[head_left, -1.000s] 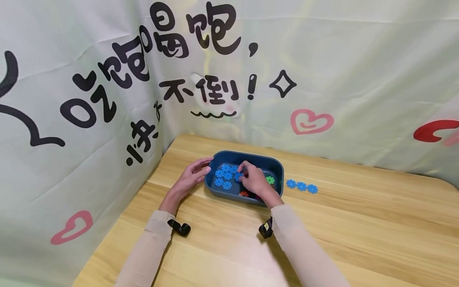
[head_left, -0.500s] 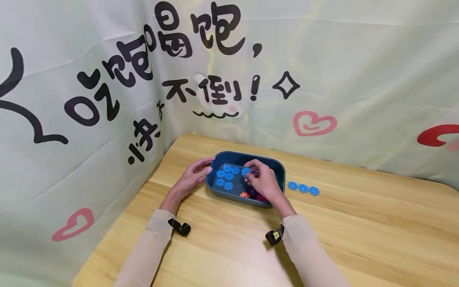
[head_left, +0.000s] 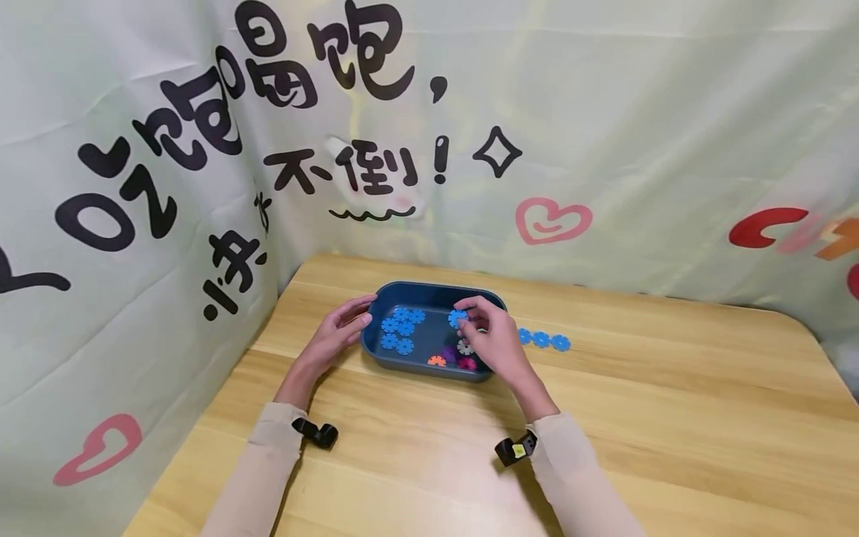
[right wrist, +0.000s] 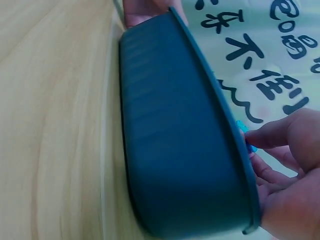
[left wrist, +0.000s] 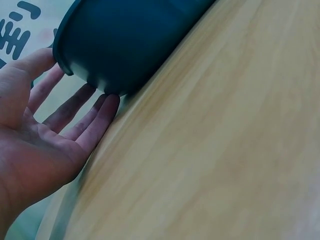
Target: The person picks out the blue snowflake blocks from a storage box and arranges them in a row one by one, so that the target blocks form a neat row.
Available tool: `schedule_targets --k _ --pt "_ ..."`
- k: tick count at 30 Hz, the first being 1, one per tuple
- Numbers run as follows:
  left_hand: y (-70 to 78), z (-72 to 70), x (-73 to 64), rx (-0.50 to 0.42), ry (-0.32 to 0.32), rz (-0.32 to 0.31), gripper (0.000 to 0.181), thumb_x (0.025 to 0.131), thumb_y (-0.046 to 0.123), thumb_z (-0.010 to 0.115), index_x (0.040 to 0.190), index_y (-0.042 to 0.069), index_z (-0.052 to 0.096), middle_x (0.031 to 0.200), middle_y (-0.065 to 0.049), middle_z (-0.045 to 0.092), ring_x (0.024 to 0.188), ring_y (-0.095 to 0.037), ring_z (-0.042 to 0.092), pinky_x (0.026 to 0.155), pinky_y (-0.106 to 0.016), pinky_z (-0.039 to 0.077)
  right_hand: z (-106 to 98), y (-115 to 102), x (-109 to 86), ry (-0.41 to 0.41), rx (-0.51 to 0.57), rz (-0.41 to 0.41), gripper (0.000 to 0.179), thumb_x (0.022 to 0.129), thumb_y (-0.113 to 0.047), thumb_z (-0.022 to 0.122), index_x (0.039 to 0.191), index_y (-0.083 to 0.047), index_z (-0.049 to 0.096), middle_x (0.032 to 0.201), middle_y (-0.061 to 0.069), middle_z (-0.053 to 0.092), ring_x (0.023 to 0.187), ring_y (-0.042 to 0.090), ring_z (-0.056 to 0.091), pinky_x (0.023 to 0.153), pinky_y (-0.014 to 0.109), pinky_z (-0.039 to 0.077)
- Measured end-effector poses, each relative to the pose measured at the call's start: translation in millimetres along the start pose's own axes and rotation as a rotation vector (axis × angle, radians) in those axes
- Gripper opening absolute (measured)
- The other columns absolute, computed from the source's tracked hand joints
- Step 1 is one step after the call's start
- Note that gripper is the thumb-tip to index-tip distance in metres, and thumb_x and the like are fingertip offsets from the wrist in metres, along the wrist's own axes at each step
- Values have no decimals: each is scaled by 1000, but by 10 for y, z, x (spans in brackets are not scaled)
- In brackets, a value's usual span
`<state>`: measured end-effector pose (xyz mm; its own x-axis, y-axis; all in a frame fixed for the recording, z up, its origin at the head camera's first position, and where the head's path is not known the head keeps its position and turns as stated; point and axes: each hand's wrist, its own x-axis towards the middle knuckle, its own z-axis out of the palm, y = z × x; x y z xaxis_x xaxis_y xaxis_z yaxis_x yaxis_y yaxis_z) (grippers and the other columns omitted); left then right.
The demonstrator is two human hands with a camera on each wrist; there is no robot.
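Note:
My right hand [head_left: 495,339] pinches a blue snowflake disc [head_left: 458,318] above the right half of a dark blue bin [head_left: 416,367]. Its fingertips and a bit of blue show past the rim in the right wrist view. My left hand [head_left: 330,337] touches the bin's left end; in the left wrist view its fingers [left wrist: 106,112] lie fairly straight against the outer wall and the thumb is at the rim. Several blue discs [head_left: 403,328] lie in the left half of the bin. Orange [head_left: 437,361], purple, magenta and grey [head_left: 465,347] discs lie at the right, partly under my right hand.
Blue discs [head_left: 540,339] sit in a row on the wooden table [head_left: 416,447], just right of the bin. Behind and to the left hangs a pale printed cloth [head_left: 644,149] with black lettering and hearts. Both wrists carry black cameras [head_left: 515,449].
My right hand has lifted a blue disc up from the bin floor and shifted slightly right, uncovering the grey and purple discs. The head view has turned right. My left hand stays at the bin.

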<state>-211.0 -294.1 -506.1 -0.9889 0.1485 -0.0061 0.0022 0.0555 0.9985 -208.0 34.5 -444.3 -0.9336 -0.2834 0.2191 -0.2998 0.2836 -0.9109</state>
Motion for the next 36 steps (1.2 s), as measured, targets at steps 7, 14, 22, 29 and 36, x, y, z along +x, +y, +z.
schedule_targets --k 7,14,22,29,36 --pt "25 -16 21 -7 30 7 52 102 32 66 151 20 52 155 -5 46 140 -29 45 112 -53 41 -158 -33 -56 13 46 -13 28 100 2 64 127 1 67 96 17 67 87 42 71 76 45 62" --pt "11 7 86 -13 8 4 52 103 31 64 152 19 50 156 -6 45 141 -29 45 110 -46 45 -383 3 -176 32 63 35 35 97 7 64 131 2 65 100 21 64 93 38 72 80 43 61" --pt "44 -63 3 5 17 18 53 104 31 63 154 19 49 157 -7 44 141 -30 44 109 -44 45 -577 64 -235 100 -16 14 37 92 5 72 129 2 67 106 21 71 95 30 69 79 19 57" --pt "21 -65 -69 17 24 7 50 104 30 63 152 20 50 157 -7 44 142 -29 44 112 -50 41 -737 126 -335 151 -33 7 36 92 1 74 128 1 68 108 21 72 91 11 66 77 14 55" --pt "25 -22 -20 9 -6 14 50 104 33 64 151 21 52 155 -6 46 140 -28 46 111 -50 43 -989 190 -444 201 -136 1 36 94 -2 73 130 1 66 108 21 70 89 0 62 76 10 52"
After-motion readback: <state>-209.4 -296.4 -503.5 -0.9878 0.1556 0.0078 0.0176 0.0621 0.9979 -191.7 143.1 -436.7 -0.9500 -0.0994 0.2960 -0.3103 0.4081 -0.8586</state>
